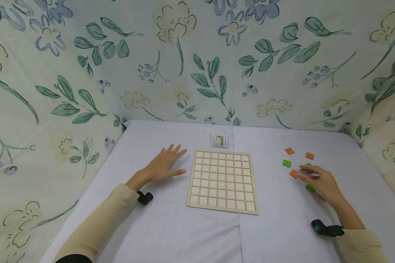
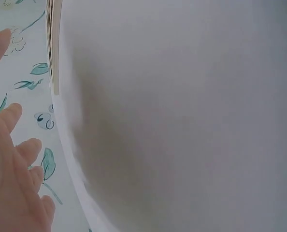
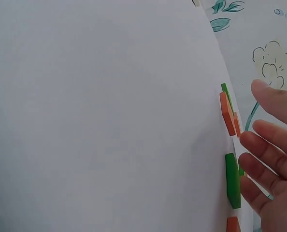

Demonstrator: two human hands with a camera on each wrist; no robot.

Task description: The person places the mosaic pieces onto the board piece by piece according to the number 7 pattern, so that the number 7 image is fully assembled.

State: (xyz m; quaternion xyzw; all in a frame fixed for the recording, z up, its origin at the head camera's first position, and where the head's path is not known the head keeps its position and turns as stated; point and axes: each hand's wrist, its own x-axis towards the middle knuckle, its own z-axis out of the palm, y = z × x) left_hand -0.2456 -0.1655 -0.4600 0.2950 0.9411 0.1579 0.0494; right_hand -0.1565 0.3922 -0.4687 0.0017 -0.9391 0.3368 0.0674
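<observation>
Nearest: right hand (image 1: 322, 182), fingers loosely extended and holding nothing, hovered over the scattered tiles at the right of the white table (image 1: 171, 233). A green tile (image 1: 310, 188) lay partly under its fingers; an orange tile (image 1: 293, 174) sat just beside the fingertips.

Level with it, left: left hand (image 1: 162, 164), flat and spread on the cloth, holding nothing, just beside the board.

Centre: wooden grid board (image 1: 222, 181), every cell unfilled.

Farther right: green tile (image 1: 286, 163), orange tiles (image 1: 289, 150) and (image 1: 309, 156), lying apart from one another.

Farthest: small pattern card (image 1: 219, 140), beyond the board's far edge.

Risk, as judged: the tiles were thin and flat on cloth, so a pinch could slip or nudge neighbours; the right hand blurred, so a hasty grab might take the wrong colour. The board might shift, since the left hand was not on it.
</observation>
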